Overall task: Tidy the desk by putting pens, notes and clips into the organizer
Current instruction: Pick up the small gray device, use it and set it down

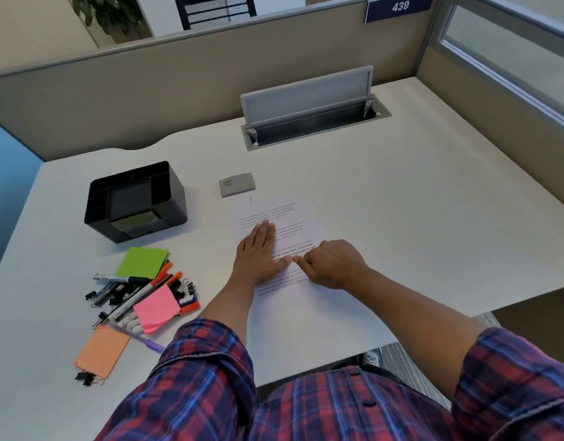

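Note:
A black desk organizer (175, 192) with several compartments stands at the left of the white desk (401, 192). In front of it lies a heap of pens and markers (137, 292) mixed with black binder clips (186, 286), plus green (142, 262), pink (156, 308) and orange (102, 351) sticky note pads. More clips (85, 378) lie by the orange pad. My left hand (258, 256) rests flat on a printed sheet of paper (287, 214) in the middle. My right hand (333, 264) sits on the same sheet with fingers curled, its fingertip touching the text.
A small grey box (236, 184) lies behind the sheet. An open grey cable hatch (309, 106) is set into the desk's far side. Beige partition walls (147, 100) enclose the back and right. The desk's front edge runs just before my body.

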The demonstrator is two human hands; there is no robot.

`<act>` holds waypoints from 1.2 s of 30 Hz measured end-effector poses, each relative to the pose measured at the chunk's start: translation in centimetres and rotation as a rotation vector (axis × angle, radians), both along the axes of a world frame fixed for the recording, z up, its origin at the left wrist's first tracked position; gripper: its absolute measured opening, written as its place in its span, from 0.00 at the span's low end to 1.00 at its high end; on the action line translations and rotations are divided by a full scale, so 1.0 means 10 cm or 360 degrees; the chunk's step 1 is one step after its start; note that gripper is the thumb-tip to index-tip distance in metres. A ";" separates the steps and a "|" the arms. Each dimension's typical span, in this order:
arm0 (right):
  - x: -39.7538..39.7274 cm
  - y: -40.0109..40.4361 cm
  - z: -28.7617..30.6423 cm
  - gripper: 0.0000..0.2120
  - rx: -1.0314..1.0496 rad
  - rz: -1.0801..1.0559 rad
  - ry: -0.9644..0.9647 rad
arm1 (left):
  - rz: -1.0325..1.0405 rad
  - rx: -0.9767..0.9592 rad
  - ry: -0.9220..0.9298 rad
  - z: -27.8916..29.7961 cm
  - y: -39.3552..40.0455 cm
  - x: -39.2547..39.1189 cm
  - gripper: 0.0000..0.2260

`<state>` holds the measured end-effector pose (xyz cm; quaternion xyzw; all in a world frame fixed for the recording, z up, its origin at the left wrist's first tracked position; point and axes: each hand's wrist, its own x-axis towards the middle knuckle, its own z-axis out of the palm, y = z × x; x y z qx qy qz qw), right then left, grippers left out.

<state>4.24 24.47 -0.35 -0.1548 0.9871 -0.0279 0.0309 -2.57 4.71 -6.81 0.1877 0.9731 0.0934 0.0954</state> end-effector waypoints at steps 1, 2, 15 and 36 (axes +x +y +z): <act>0.02 0.01 -0.01 0.30 0.0014 0.0000 0.0001 | -0.0001 0.0000 0.0000 0.00 0.00 0.00 0.42; 0.04 0.02 -0.02 0.30 0.0020 -0.0007 -0.0001 | -0.0002 -0.0001 0.0003 -0.01 0.00 0.00 0.42; 0.14 0.08 -0.06 0.31 0.0027 -0.0101 -0.0014 | 0.0013 0.0004 -0.0068 -0.02 0.00 -0.02 0.42; 0.14 0.12 -0.11 0.30 -0.0081 -0.0027 -0.0078 | -0.0021 -0.0008 -0.0093 -0.01 -0.01 -0.03 0.42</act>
